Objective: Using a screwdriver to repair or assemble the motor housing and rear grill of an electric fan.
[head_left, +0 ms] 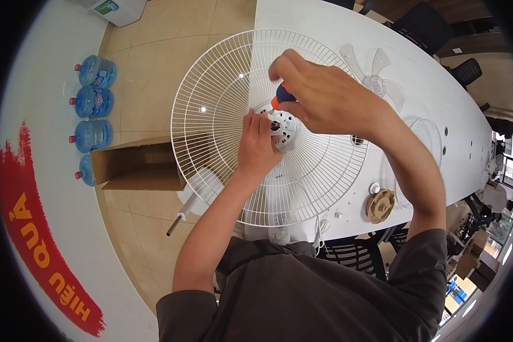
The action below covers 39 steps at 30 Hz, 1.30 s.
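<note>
A round white wire fan grille [211,74] stands in front of me, partly over the table's left edge. At its centre is the white motor hub [288,134] with holes around a dark middle. My left hand [258,142] is closed on the left side of the hub, fingers pressed together. Above the hub, my right hand [330,97] grips a screwdriver [284,94] by its dark blue and orange handle. The screwdriver points down toward the hub beside my left fingertips; its tip is hidden, so I cannot tell whether it touches a screw.
On the white table [336,17] lie a clear fan blade [376,85], another wire grille [439,142], a brown paper roll [380,206] and a white cable [323,231]. An open cardboard box [136,165] sits on the floor, left, near several water bottles [94,102]. Chairs [353,256] edge the table.
</note>
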Available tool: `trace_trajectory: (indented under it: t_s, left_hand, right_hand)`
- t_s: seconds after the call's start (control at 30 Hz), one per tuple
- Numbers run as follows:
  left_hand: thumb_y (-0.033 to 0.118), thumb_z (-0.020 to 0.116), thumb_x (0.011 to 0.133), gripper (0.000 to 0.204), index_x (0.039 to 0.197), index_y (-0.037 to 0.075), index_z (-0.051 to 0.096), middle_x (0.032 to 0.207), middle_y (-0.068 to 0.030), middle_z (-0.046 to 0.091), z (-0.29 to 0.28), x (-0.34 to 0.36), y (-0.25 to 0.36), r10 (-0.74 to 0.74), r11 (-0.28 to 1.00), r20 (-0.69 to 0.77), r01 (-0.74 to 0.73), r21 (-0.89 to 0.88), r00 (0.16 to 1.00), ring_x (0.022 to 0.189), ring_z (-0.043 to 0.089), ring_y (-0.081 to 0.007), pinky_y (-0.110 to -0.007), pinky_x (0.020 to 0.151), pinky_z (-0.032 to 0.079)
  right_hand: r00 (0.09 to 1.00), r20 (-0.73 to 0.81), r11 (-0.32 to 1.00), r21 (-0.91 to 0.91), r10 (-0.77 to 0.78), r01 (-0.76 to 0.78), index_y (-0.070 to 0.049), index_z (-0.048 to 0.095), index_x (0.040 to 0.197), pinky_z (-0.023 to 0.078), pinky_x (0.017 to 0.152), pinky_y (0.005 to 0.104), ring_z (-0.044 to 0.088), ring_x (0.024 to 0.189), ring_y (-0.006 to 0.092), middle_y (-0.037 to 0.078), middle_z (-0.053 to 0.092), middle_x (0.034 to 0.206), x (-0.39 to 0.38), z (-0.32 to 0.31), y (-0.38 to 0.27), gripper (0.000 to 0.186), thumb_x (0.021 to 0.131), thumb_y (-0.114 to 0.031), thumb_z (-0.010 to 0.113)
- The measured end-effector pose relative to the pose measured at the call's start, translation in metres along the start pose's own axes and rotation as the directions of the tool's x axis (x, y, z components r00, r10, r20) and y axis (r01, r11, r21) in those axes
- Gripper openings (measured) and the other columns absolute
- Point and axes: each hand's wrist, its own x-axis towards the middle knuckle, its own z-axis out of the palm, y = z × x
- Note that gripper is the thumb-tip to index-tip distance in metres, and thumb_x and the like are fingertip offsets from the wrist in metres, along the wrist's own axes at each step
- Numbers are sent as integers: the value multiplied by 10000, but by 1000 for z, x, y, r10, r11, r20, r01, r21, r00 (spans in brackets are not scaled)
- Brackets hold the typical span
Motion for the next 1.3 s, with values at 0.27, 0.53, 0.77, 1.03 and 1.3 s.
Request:
trace_trajectory:
  t_s: [0.27,0.53,0.77,1.03,1.3]
  left_hand:
    - [-78,727,659,541,1162,-138,539,1035,-250,581,-1,-2,0,-27,1000,23,27,-4,999,1048,584,-482,-586,1093,458]
    - [-102,738,624,555,1145,-89,547,1034,-210,571,0,-2,-2,-22,999,2,22,-34,1000,1025,560,-468,-608,1121,427]
    - [-94,707,665,604,1243,-65,534,1113,-232,592,-7,2,2,-46,994,28,49,-96,999,1045,590,-429,-502,975,503]
    - [18,573,920,447,1358,-8,484,1088,-132,652,0,22,4,-329,827,-50,262,-498,943,1002,645,-241,-373,936,503]
    - [-18,702,898,258,1142,39,641,1049,-45,693,0,51,-15,-216,662,82,208,-721,973,987,678,-186,-355,843,555]
  right_hand:
    - [844,394,916,-312,365,-251,-13,544,1184,491,461,359,657,544,254,125,627,791,17,-6,-17,611,858,-481,760]
    - [962,266,985,135,65,-104,-2,533,1128,552,657,393,698,792,333,116,644,843,6,-19,-8,463,847,-252,803]
    - [974,175,965,-243,145,-100,-23,632,818,462,460,338,623,485,257,82,586,550,7,-5,-8,634,890,-653,656]
    - [955,34,910,-315,295,-270,-28,654,640,435,410,312,583,402,201,76,560,466,6,5,-12,836,853,-825,517]
    - [945,-16,893,-323,327,-315,-38,641,610,436,409,313,601,416,208,63,573,483,11,6,-11,821,848,-816,530]
